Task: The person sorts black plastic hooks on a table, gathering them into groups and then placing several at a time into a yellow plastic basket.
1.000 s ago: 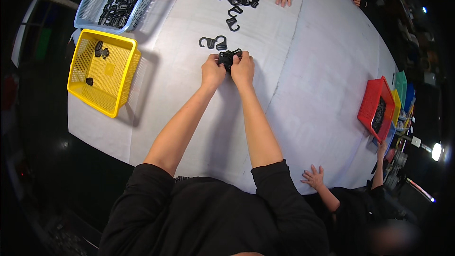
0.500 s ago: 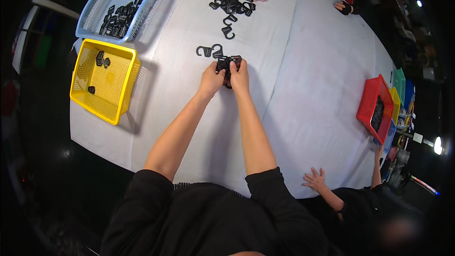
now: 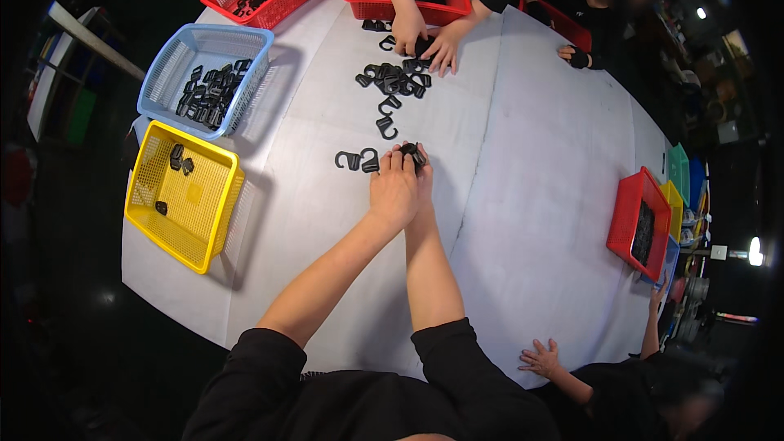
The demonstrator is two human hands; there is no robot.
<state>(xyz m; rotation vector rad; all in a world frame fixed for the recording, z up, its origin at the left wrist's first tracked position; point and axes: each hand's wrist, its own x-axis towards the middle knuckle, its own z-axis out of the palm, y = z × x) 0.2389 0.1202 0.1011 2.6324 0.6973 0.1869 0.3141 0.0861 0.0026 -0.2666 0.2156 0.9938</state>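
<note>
My left hand (image 3: 395,194) lies across my right hand (image 3: 425,181) over the middle of the white table. Both are closed around a small bunch of black plastic hooks (image 3: 414,155); only its far end shows past the fingers. Most of the bunch is hidden by the back of my left hand. Just left of my fingertips, one black plastic hook (image 3: 370,160) lies flat, with another hook (image 3: 348,161) beside it. Farther off, a loose pile of hooks (image 3: 396,82) trails toward me, ending in a single hook (image 3: 386,127).
On the left stand a yellow basket (image 3: 220,229) with a few black pieces and a blue basket (image 3: 147,90) holding many. Across the table, a co-worker's hands (image 3: 443,49) handle hooks before a red basket (image 3: 408,12). Another co-worker's hand (image 3: 541,358) rests on the table at right.
My view has tilted up, bringing the far red baskets into sight. My left hand has come over the bunch and across my right hand, covering pieces that showed between my thumbs.
</note>
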